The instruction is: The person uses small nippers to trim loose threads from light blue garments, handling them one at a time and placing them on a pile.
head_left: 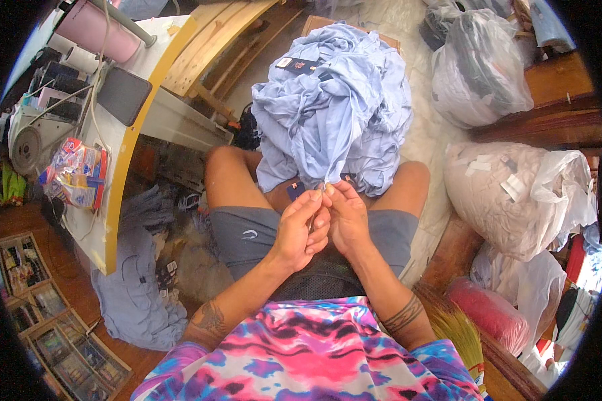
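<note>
A big crumpled heap of light blue garments (361, 100) rises in front of me, between and beyond my bare knees. A corner of the cloth is drawn down to my lap, where my fingertips meet. My left hand (301, 230) is closed, its thumb and forefinger pinching at that corner; a thin dark sliver shows among its curled fingers, too small to name. Close against it, my right hand (348, 217) pinches the same corner between thumb and forefinger. One dark tag (296, 65) lies on top of the heap, and another dark tag (294, 191) hangs beside my left fingertips.
At left stands a white table (110, 224) with a yellow edge, bearing a dark flat pad (124, 95), a pink cylinder (97, 30) and a colourful packet (80, 174). Blue clothes (137, 294) lie beneath. Stuffed plastic bags (481, 67) and a broom (458, 331) are at right.
</note>
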### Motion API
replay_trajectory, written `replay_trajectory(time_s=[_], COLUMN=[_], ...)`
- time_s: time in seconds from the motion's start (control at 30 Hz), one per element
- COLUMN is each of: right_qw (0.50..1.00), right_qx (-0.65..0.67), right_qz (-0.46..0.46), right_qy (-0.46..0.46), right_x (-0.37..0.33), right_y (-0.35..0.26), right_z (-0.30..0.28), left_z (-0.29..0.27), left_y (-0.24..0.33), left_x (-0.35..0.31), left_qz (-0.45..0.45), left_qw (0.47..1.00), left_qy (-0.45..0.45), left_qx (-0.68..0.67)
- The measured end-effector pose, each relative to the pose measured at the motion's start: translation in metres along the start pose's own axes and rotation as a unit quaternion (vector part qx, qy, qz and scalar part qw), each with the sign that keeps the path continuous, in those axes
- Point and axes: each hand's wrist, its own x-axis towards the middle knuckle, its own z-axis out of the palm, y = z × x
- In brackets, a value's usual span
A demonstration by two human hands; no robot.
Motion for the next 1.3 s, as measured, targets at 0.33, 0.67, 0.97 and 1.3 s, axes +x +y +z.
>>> replay_trajectory(time_s=[0.33,0.67,0.97,1.3], right_qw=[0.999,0.994,0.978,0.954], right_qx=[-0.033,-0.102,-0.191,-0.268], right_qz=[-0.012,-0.042,-0.080,-0.128], right_qy=[-0.015,-0.015,-0.018,-0.028], right_x=[0.005,0.006,0.014,0.017], right_y=[-0.004,-0.005,-0.007,-0.009], right_z=[0.002,0.003,0.002,-0.006], left_z=[0.001,-0.001,-0.007,-0.005], left_y=[0.008,0.009,0.012,0.008], left_x=[-0.004,0.004,0.013,0.017], left_qz=[-0.021,0.013,0.017,0.042], left_qw=[0.998,0.990,0.984,0.959], left_qy=[0.024,0.062,0.076,0.120], left_qx=[0.046,0.127,0.158,0.253])
